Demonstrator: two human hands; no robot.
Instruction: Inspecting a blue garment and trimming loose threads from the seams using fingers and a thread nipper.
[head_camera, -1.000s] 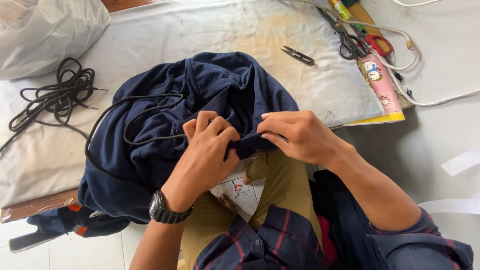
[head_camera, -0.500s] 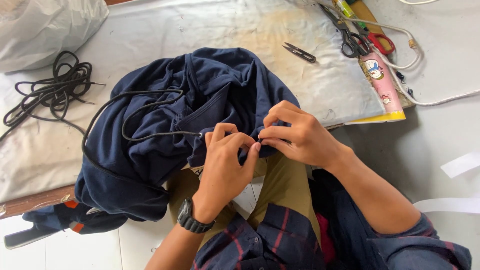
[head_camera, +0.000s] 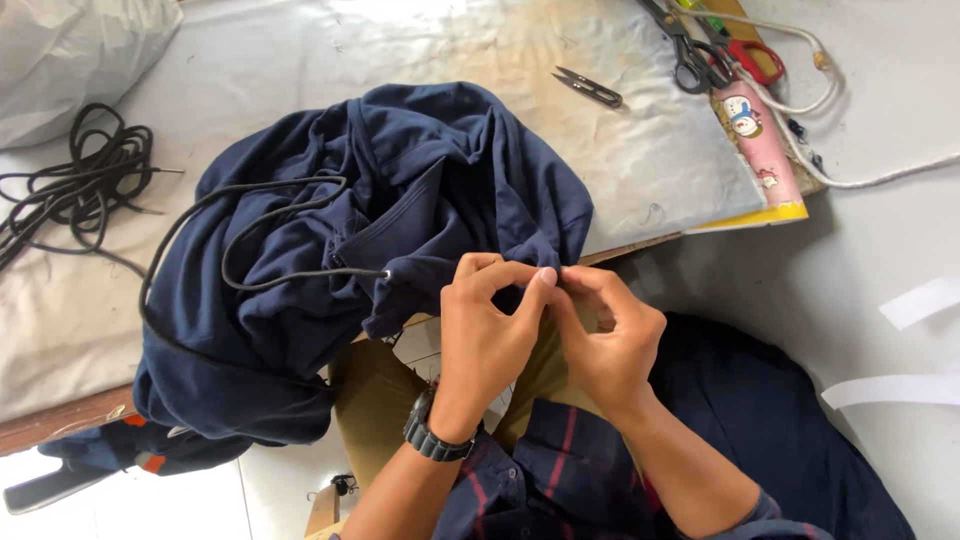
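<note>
A crumpled navy garment (head_camera: 400, 210) lies over the low board's front edge and my lap. A black drawstring cord (head_camera: 250, 240) loops over its left half and enters a hem hole near the middle. My left hand (head_camera: 490, 330), with a black watch on the wrist, pinches the garment's hem at its lower right corner. My right hand (head_camera: 605, 345) pinches the same hem right beside it, fingertips of both hands touching.
A bundle of black cord (head_camera: 75, 190) lies at the left on the padded board (head_camera: 650, 170). Small thread snips (head_camera: 590, 88), black scissors (head_camera: 690, 50), a pink tube (head_camera: 755, 130) and a white cable (head_camera: 850, 180) sit at the upper right. White strips (head_camera: 900, 345) lie on the floor at right.
Both hands have moved right and down along the hem, away from the garment's middle. The left hand now meets the right at the garment's lower right corner.
</note>
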